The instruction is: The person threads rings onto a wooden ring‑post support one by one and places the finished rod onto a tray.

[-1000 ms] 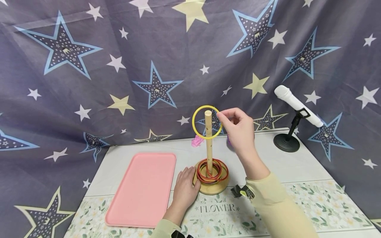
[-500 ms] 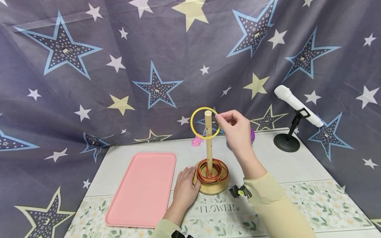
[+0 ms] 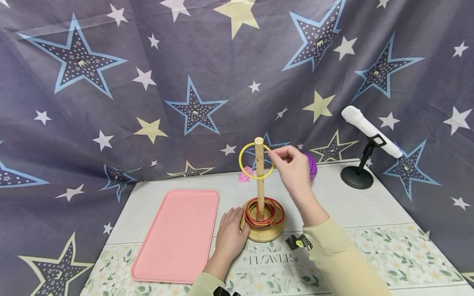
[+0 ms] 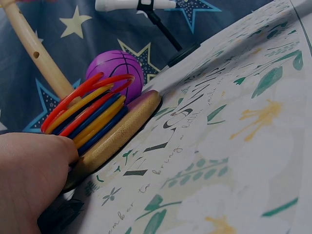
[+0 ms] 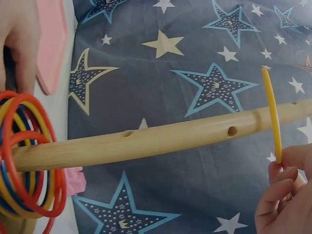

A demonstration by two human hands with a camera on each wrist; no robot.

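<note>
A wooden ring-toss post [image 3: 261, 189] rises from a round wooden base [image 3: 266, 236]. My right hand [image 3: 295, 172] pinches a thin yellow ring [image 5: 274, 114] between thumb and fingertips, at the ring's right side. That ring circles the upper part of the post, a little below its top. Around the foot of the post lies a stack of red, yellow and blue rings [image 4: 92, 119]. Beside it, my left hand [image 3: 230, 236] rests with fingers extended at the base's left edge, its thumb over the rim; the hand partly hides the base in the left wrist view.
Left of the stand lies a pink tray [image 3: 177, 236]. Behind it are a small pink object [image 3: 244, 176] and a purple ball [image 3: 312, 166]. A white microphone [image 3: 370, 129] on a black stand is at the back right. Star-patterned cloth [image 3: 207, 49] hangs behind the table.
The right hand has lowered the yellow ring and shifted slightly left; the ring's top edge now sits below the post's top. More of the purple ball shows. The left hand stays put.
</note>
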